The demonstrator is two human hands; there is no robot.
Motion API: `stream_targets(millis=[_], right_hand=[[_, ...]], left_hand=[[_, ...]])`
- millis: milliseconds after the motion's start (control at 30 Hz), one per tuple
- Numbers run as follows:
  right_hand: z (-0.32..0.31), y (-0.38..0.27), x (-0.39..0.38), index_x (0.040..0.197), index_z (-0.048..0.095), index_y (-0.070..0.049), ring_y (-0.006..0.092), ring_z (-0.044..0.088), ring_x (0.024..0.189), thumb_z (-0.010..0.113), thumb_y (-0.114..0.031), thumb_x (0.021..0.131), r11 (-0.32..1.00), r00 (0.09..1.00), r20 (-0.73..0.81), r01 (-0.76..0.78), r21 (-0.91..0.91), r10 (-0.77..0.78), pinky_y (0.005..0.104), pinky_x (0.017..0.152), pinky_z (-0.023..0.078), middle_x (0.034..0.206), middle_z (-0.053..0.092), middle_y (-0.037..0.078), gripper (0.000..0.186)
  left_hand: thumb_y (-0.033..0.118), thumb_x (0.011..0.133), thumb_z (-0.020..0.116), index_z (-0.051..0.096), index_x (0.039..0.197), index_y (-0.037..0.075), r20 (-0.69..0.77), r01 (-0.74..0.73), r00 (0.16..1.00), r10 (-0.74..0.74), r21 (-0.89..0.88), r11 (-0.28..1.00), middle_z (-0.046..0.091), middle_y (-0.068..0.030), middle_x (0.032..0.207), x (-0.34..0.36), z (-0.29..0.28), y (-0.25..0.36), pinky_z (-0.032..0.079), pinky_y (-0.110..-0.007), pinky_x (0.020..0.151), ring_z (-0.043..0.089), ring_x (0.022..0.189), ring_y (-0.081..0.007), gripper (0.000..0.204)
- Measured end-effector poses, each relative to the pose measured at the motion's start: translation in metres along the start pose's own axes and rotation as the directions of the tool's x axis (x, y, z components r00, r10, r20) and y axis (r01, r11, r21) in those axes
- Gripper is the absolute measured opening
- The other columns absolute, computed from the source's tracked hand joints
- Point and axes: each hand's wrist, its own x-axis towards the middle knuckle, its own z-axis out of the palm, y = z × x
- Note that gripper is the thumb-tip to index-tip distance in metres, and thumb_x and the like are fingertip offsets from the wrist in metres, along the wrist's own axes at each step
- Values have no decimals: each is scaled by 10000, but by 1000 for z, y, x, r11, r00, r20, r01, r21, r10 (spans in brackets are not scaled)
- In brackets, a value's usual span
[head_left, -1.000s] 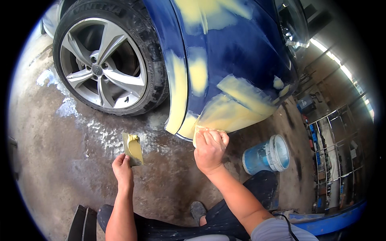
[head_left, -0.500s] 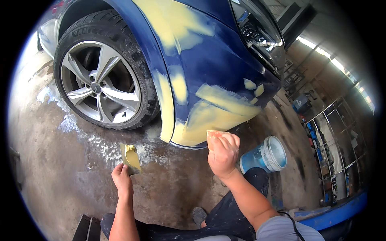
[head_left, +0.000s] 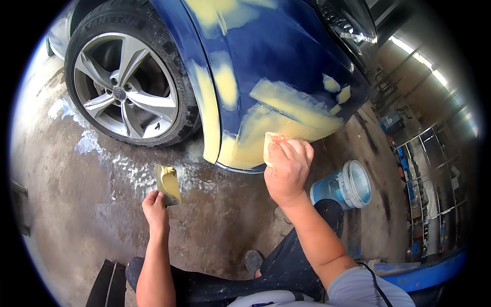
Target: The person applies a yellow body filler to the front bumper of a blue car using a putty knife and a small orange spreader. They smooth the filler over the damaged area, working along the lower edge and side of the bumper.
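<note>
My left hand (head_left: pixel 155 209) grips the lower edge of a flat putty board (head_left: pixel 171 185) that carries a blob of yellow body filler (head_left: pixel 168 178). In my right hand (head_left: pixel 289 171) is an orange-red putty spreader (head_left: pixel 276 138), fingers closed round it and smeared with filler. The spreader is up against the lower corner of the blue car bumper (head_left: pixel 286 61); whether its edge touches the surface is hard to make out. Broad patches of yellow filler (head_left: pixel 255 140) cover that corner, and more patches run along the fender edge (head_left: pixel 206 112).
The car's wheel (head_left: pixel 123 92) stands left of the bumper. A blue and white bucket (head_left: pixel 335 187) lies tipped on its side by my right knee. Pale splashes (head_left: pixel 133 174) mark the concrete floor. At the right stand a wire rack (head_left: pixel 432 189) and a blue curved edge (head_left: pixel 424 276).
The car sits higher in the view now. My right hand with the spreader has moved up slightly over the bumper's lower corner. The left hand still holds the putty board.
</note>
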Motion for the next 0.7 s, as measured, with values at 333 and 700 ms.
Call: stream_targets(millis=[333,700], right_hand=[[52,1,-78,898,728,-75,187,600,871,721,-74,818,997,996,65,52,49,-55,419,834,452,771,593,-5,80],[-30,64,-10,899,660,4,339,630,847,660,105,680,975,976,-219,30,222,19,468,837,480,816,668,106,241]], left_hand=[[69,998,595,691,1054,-99,-14,15,1000,-14,32,999,685,-28,898,-1,8,3,468,-261,721,581,799,-86,202],[64,1006,576,686,1106,-106,13,28,1000,-29,17,999,711,-55,947,-2,8,9,496,-270,749,631,834,-111,226]])
